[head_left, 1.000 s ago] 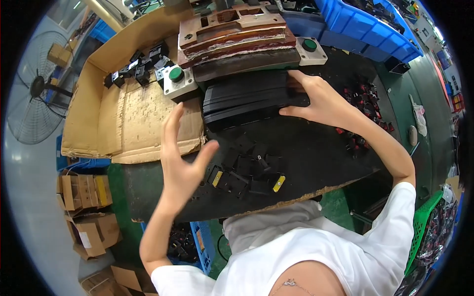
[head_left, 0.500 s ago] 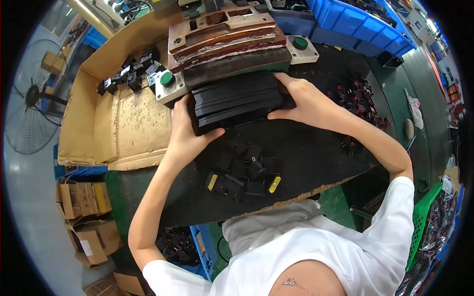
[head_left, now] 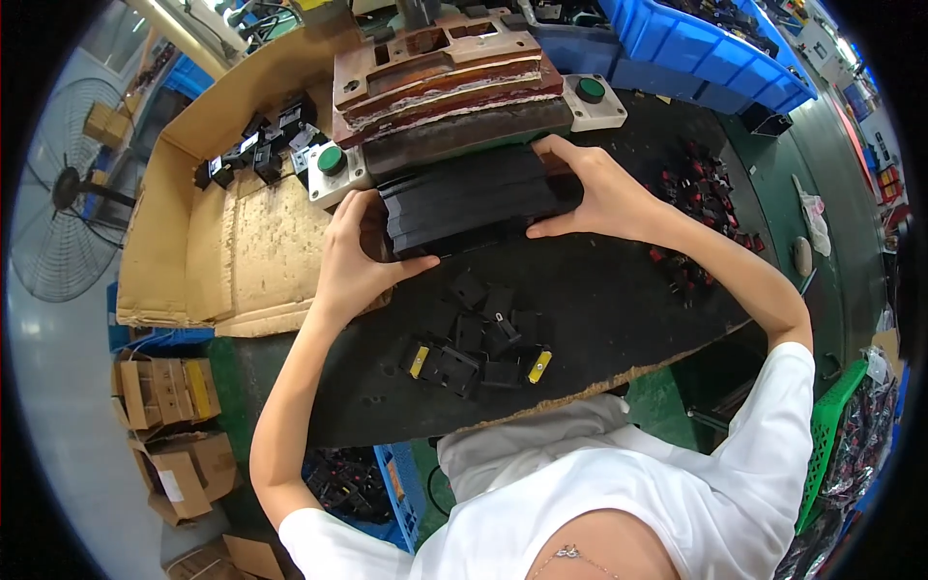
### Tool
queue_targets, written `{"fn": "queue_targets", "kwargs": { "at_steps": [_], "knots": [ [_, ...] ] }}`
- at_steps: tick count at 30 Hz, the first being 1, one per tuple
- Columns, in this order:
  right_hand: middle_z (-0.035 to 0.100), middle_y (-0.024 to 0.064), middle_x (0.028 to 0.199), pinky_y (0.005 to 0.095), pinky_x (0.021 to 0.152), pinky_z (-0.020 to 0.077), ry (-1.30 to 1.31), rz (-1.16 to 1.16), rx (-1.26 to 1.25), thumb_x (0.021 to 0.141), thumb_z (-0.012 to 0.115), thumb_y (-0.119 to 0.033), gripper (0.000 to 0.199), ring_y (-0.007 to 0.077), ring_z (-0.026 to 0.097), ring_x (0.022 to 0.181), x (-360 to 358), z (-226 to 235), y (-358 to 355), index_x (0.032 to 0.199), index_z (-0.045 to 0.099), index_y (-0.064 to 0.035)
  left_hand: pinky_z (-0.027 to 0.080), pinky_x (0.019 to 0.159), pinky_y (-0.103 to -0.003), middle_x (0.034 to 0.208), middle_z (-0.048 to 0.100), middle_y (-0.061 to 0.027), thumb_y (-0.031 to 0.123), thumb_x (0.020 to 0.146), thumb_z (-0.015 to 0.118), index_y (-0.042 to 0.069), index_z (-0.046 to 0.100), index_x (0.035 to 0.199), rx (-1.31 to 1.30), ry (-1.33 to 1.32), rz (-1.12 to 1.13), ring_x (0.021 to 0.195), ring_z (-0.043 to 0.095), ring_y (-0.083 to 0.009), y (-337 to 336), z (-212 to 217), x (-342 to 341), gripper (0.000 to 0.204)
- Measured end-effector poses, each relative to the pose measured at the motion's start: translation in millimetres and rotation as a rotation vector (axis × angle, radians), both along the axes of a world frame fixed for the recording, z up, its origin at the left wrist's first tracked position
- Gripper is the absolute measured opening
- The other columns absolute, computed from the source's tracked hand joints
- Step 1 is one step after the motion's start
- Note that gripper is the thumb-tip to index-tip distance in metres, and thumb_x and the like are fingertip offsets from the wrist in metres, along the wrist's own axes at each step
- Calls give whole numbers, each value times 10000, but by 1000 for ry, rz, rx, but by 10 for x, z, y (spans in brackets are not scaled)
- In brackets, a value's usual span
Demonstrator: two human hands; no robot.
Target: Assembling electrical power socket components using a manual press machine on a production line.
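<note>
A stack of long black plastic pieces [head_left: 474, 200] lies in front of the machine with the metal fixture [head_left: 435, 72]. My left hand [head_left: 353, 251] grips its left end, the thumb along the front edge and the fingers behind the corner. At the other end my right hand [head_left: 594, 193] has its fingers at the back and its thumb at the front. What exactly the pieces are cannot be made out. Nearer to me, a loose group of small black plastic housings [head_left: 474, 343] lies on the dark table, two with yellow parts.
Green push buttons [head_left: 332, 160] on white boxes flank the fixture. An open cardboard box [head_left: 275, 242] at left holds several black parts. Red and black parts [head_left: 701, 193] are heaped at right, below a blue bin [head_left: 710, 48]. The table's front edge [head_left: 580, 387] is worn.
The black stack is a little more evenly aligned, its layers closer together. My left hand has shifted slightly, its fingers now more bent at the stack's corner. The small housings have not moved.
</note>
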State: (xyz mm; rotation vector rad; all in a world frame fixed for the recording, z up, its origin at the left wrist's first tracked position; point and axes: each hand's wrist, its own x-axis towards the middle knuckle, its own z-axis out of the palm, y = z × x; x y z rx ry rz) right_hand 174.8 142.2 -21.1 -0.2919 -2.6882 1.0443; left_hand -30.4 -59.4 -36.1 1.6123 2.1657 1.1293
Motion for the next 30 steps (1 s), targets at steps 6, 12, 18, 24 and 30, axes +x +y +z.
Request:
{"fn": "queue_targets", "kwargs": {
  "at_steps": [6,12,18,24,30],
  "knots": [
    [604,140,1013,308,882,432,30,1,-175,657,774,-190,621,197,577,954,29,-35,81,1138,480,70,447,724,-233,860,578,-56,170,590,811,-33,530,1006,19,-454,-41,793,550,-114,-1,121,17,541],
    [585,102,981,261,848,429,-408,-181,-510,746,661,-438,615,132,558,908,49,388,76,1078,545,67,443,664,-216,869,574,-55,292,720,718,-44,542,992,-149,-916,115,703,546,-88,5,363,160,466],
    [549,167,951,285,798,461,-504,-333,-604,718,626,-587,711,183,610,845,21,367,107,923,550,89,446,606,-232,833,575,-90,455,708,700,-46,559,951,-383,-1062,101,636,544,-118,152,359,107,574],
    [589,88,555,257,522,479,-279,-168,117,854,524,-483,580,152,617,536,-17,546,224,624,589,45,474,587,-263,746,609,-141,487,791,609,-6,506,1039,-642,-685,164,610,584,-154,292,493,-37,562],
    [595,116,564,298,555,483,-374,-45,374,667,727,-418,451,238,612,566,235,487,97,643,605,15,440,529,-239,550,540,-42,533,799,577,-13,590,672,-515,-193,96,532,538,-109,151,727,-114,561]
  ]
}}
